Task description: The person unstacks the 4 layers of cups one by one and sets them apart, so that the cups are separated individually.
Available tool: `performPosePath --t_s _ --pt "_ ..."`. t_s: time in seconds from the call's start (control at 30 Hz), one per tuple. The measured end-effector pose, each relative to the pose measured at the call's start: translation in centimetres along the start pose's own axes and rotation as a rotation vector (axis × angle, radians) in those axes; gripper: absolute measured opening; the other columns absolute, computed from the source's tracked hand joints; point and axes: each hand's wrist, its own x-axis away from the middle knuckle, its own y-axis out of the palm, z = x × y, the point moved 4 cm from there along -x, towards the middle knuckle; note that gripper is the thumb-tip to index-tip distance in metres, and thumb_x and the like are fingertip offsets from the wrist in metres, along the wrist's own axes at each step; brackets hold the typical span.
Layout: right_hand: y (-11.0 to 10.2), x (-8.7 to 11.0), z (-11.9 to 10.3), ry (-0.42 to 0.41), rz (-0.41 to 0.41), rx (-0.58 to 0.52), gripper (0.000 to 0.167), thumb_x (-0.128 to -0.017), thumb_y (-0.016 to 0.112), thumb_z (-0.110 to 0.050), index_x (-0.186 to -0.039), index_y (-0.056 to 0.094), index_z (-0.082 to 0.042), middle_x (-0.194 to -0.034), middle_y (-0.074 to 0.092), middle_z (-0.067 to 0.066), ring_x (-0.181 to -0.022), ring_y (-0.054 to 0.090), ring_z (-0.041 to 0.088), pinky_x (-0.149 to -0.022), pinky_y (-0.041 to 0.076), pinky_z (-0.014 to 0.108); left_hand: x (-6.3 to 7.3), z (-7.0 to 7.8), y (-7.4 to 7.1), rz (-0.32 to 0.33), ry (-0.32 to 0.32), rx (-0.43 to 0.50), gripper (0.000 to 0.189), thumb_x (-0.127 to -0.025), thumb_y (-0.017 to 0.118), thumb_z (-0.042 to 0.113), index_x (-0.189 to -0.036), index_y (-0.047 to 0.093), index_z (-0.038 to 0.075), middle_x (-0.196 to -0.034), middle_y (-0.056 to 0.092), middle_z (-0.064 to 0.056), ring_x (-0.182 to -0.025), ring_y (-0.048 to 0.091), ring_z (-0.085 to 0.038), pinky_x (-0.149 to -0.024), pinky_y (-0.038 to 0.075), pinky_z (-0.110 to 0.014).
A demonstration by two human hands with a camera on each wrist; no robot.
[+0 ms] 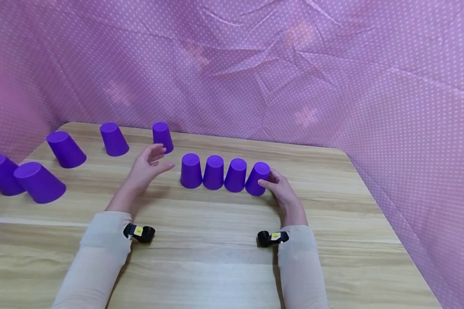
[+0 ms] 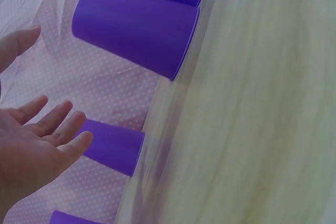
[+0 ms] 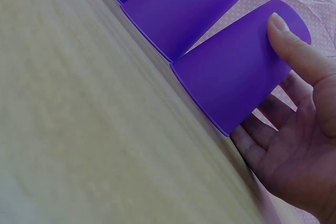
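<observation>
Several purple cups stand upside down in a close row at the middle of the table. At the row's right end is a purple cup (image 1: pixel 256 180), which my right hand (image 1: pixel 284 192) holds with the thumb on its near side and the fingers behind. In the right wrist view that cup (image 3: pixel 226 72) stands with its rim on the table, touching the neighbouring cup (image 3: pixel 184 14). My left hand (image 1: pixel 144 168) hovers left of the row's leftmost cup (image 1: pixel 191 171), holding nothing, fingers spread and thumb apart. Just behind its fingers stands another cup (image 1: pixel 162 134), partly covered by them.
More upturned purple cups are scattered at the left, among them a back cup (image 1: pixel 114 140), a corner cup (image 1: pixel 66 150) and a nearer cup (image 1: pixel 40 183). One is cut off by the left edge. A pink dotted cloth (image 1: pixel 255 77) hangs around the wooden table (image 1: pixel 201 257).
</observation>
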Motion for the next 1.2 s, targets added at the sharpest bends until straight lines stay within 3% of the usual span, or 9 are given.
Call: performPosePath --t_s 0.5,0.7,1.2 --pt "-0.2 0.0 0.1 0.013 -0.001 0.004 0.055 -0.077 0.062 -0.004 -0.127 0.039 -0.001 -0.121 0.044 0.02 -0.111 0.04 0.024 -0.097 0.028 0.031 -0.8 -1.5 3.1 -0.105 -0.03 0.023 0.065 -0.074 0.067 0.01 -0.126 0.031 -0.005 -0.124 0.038 -0.023 -0.115 0.034 -0.035 -0.096 0.027 -0.045" --pt "-0.1 0.0 -0.1 -0.003 -0.006 -0.015 0.054 -0.077 0.061 -0.002 -0.127 0.039 0.0 -0.121 0.044 0.021 -0.112 0.04 0.025 -0.098 0.026 0.031 -1.1 -1.7 4.3 -0.161 -0.023 -0.02 0.064 -0.073 0.068 0.01 -0.126 0.034 -0.004 -0.12 0.043 -0.022 -0.113 0.037 -0.031 -0.095 0.029 -0.043" --pt "-0.3 0.0 0.2 -0.002 0.001 -0.017 0.053 -0.078 0.06 -0.001 -0.126 0.04 0.0 -0.121 0.044 0.021 -0.111 0.041 0.024 -0.097 0.027 0.03 -1.1 -2.1 5.4 -0.107 -0.032 -0.046 0.057 -0.074 0.066 0.005 -0.122 0.037 -0.004 -0.116 0.045 -0.022 -0.11 0.04 -0.031 -0.094 0.032 -0.042"
